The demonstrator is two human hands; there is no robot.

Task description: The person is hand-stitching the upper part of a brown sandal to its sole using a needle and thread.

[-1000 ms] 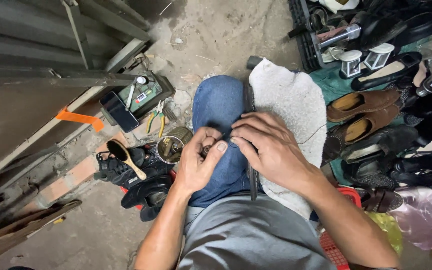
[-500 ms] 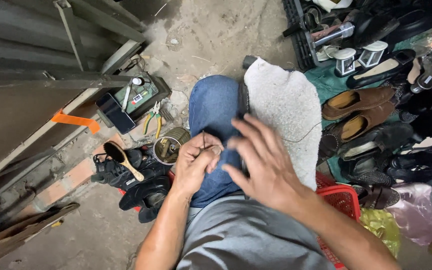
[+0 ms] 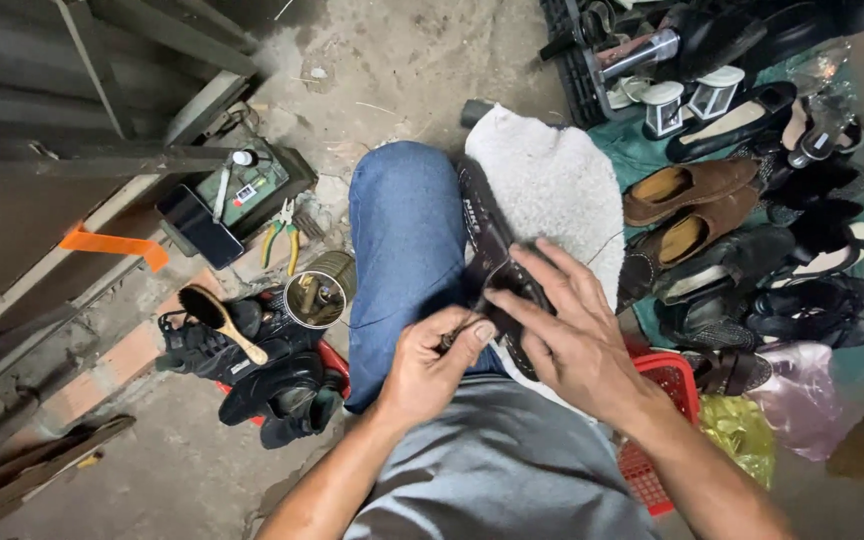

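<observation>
The fingers (image 3: 472, 335) of the left hand (image 3: 432, 365) are pinched together on something small and thin, too small to make out, right at the near end of the dark shoe (image 3: 497, 262). The right hand (image 3: 572, 340) is clenched over that same end, fingers (image 3: 542, 285) spread across the upper and pressing it down.

The dark shoe lies along the person's lap, its length running away from the body, wedged between the blue jeans leg (image 3: 402, 250) and a pale fuzzy cloth (image 3: 552, 185) draped over the other knee.

Left of the shoe, on the concrete floor, stands an open tin can (image 3: 314, 298); beyond the can lie yellow-handled pliers (image 3: 280, 232), and beside it a wooden brush (image 3: 217, 320) rests on black shoes. Right of the shoe sit brown loafers (image 3: 687, 195), and nearer the body a red basket (image 3: 667, 385).
</observation>
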